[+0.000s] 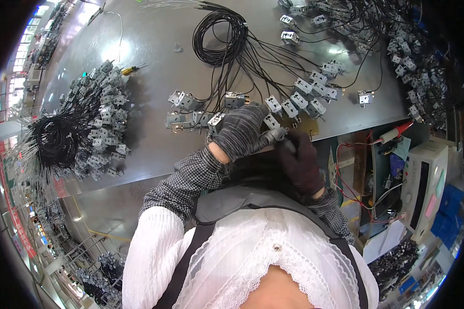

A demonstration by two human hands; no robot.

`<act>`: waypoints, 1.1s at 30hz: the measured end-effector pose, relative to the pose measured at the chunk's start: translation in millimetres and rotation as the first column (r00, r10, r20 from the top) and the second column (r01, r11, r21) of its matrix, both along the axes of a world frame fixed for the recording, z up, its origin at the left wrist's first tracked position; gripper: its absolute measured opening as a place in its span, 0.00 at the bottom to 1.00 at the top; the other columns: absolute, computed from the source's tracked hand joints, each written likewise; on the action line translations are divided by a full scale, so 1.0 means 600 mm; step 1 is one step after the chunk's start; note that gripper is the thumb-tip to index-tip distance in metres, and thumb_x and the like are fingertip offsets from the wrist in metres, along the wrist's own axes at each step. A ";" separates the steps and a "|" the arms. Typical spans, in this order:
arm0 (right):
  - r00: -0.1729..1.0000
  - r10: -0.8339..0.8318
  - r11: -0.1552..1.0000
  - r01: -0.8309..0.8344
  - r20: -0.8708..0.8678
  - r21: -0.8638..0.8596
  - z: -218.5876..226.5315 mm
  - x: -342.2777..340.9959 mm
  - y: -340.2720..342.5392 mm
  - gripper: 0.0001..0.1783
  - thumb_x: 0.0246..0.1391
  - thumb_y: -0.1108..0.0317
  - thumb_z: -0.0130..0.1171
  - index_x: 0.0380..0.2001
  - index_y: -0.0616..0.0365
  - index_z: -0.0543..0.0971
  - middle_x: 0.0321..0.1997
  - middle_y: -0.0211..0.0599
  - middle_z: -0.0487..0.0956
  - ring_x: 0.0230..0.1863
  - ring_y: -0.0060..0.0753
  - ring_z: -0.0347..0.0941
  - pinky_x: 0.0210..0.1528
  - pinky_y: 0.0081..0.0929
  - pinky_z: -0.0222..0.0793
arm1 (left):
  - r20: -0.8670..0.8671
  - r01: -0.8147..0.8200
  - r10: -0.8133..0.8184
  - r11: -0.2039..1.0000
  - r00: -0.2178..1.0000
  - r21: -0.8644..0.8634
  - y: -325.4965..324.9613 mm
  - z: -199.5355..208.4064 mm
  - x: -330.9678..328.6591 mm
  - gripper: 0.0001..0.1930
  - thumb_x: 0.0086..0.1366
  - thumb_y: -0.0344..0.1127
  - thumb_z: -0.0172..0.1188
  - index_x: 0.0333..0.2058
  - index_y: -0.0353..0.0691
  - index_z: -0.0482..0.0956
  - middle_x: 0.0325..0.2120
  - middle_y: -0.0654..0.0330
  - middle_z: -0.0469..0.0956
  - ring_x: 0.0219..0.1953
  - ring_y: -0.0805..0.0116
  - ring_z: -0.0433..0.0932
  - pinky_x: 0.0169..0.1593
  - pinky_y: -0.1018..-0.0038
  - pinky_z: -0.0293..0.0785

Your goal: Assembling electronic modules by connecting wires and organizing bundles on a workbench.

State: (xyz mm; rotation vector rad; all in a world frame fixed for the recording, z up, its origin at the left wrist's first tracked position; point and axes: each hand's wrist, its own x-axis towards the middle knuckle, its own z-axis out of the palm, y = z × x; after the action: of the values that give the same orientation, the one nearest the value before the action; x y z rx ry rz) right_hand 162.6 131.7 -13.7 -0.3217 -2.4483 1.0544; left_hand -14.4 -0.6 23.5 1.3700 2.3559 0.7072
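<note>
My left hand (242, 132), in a grey knit glove, is curled at the front edge of the metal table. Its thumb points towards my right hand (300, 164), which wears a dark maroon glove. Both are closed and meet at the fingertips; whatever is between them is hidden. Silvery box-shaped metal units (288, 108) lie in a row just beyond, some right against the left glove. Black cables (250, 64) run from these units up to a coiled bundle (216, 38). One unit (364, 98) lies apart on the right.
On the left lies a large cable bundle (56, 139) ringed with metal units, a yellow-handled screwdriver (133, 69) beside it. More units (410, 67) heap at the far right. Below the right table edge are a red-and-white probe (396, 132), red wires (340, 175) and a pale instrument box (424, 180).
</note>
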 end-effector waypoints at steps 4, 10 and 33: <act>0.986 0.142 -0.402 0.134 0.083 -0.906 0.010 0.013 -0.003 0.24 0.70 0.48 0.62 0.52 0.59 0.76 0.39 0.35 0.84 0.30 0.26 0.78 0.32 0.24 0.75 | 0.596 -0.237 0.047 0.940 0.801 0.245 0.005 -0.029 0.016 0.35 0.61 0.42 0.77 0.61 0.31 0.71 0.46 0.43 0.82 0.46 0.47 0.85 0.53 0.59 0.81; 0.988 0.148 0.226 -0.073 -0.040 -0.971 -0.020 0.026 -0.003 0.25 0.72 0.43 0.57 0.54 0.55 0.76 0.46 0.42 0.83 0.37 0.30 0.77 0.40 0.30 0.77 | -0.144 -0.012 0.039 0.983 0.989 0.184 -0.063 0.077 0.002 0.48 0.52 0.37 0.80 0.71 0.38 0.66 0.62 0.41 0.72 0.66 0.43 0.71 0.70 0.56 0.67; 0.977 0.041 0.455 -0.204 -0.208 -0.867 0.009 -0.038 0.036 0.24 0.77 0.56 0.50 0.63 0.65 0.73 0.59 0.43 0.78 0.60 0.38 0.76 0.66 0.41 0.73 | -0.094 0.097 -0.062 0.893 0.994 0.440 0.002 -0.040 0.033 0.35 0.58 0.36 0.77 0.66 0.46 0.77 0.55 0.47 0.81 0.55 0.46 0.80 0.57 0.57 0.79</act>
State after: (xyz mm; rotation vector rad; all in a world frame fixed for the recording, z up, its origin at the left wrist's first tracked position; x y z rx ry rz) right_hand 140.0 153.6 -8.3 -0.3459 -1.5508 2.2953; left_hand 5.6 0.4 -0.5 1.6906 2.2642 1.2474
